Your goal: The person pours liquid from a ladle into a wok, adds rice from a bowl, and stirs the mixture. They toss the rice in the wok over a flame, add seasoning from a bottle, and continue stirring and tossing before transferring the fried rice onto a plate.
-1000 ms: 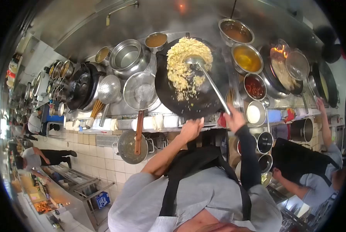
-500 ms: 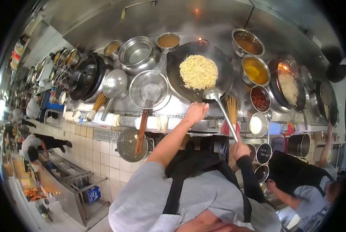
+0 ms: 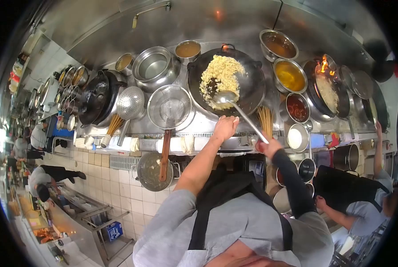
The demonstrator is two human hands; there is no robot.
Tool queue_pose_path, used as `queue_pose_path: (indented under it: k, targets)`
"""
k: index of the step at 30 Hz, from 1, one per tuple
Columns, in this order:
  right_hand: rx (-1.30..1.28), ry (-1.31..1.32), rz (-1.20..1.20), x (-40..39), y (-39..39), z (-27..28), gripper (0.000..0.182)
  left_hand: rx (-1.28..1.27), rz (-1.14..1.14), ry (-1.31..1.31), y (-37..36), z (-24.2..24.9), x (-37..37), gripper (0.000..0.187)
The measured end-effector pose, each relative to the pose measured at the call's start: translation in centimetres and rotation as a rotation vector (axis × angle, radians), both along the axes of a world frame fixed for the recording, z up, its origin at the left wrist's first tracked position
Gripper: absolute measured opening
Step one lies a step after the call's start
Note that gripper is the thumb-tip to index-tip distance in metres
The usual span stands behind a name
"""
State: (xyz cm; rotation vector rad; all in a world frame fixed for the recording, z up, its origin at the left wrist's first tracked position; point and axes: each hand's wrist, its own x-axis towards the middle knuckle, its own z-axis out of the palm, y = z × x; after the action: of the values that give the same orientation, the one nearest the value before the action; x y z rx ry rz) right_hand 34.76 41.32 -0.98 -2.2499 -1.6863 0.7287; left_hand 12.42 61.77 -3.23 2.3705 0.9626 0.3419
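The person's left hand [image 3: 225,127] gripped the near rim of the black wok [image 3: 252,89], while the right hand [image 3: 268,147] was closed around the long handle of a ladle [image 3: 225,98] whose bowl sat among the noodles [image 3: 221,73] in the wok. A wire strainer [image 3: 169,107] lay just left of the wok, bowls of sauce [image 3: 290,74] stood to its right, and a bundle of bamboo sticks [image 3: 265,120] rose beside the ladle's handle. A co-worker [image 3: 363,209] stood further right by a flaming pan [image 3: 325,86].
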Motion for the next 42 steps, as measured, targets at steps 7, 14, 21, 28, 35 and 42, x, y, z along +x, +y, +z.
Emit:
queue_pose_path:
  k: [7, 14, 21, 28, 35, 42]
  targets:
    - [0.08, 0.019, -0.24, 0.4, 14.8, -1.7, 0.059, 0.016, 0.015, 0.004, 0.1, -0.7, 0.6, 0.039]
    - [0.249, 0.256, -0.033, -4.4, 2.8, -1.3, 0.053, 0.06, 0.062, -0.077, -0.4, -2.2, 0.8, 0.036]
    - [-0.362, 0.957, -0.302, 0.7, -9.7, 26.3, 0.055, 0.075, 0.062, -0.257, -7.0, 15.5, -4.3, 0.033]
    - [0.105, 0.326, -0.144, 3.3, 0.0, 5.3, 0.045, 0.059, 0.038, 0.018, -6.1, -1.6, -0.8, 0.037]
    - [0.314, 0.229, -0.049, 0.0, -5.3, 10.2, 0.059, 0.163, -0.161, 0.049, -8.7, 5.7, -4.2, 0.029]
    - [-0.019, 0.043, -0.029, 3.9, -3.9, 14.1, 0.062, 0.146, 0.008, -0.036, -1.1, -0.4, 0.4, 0.032]
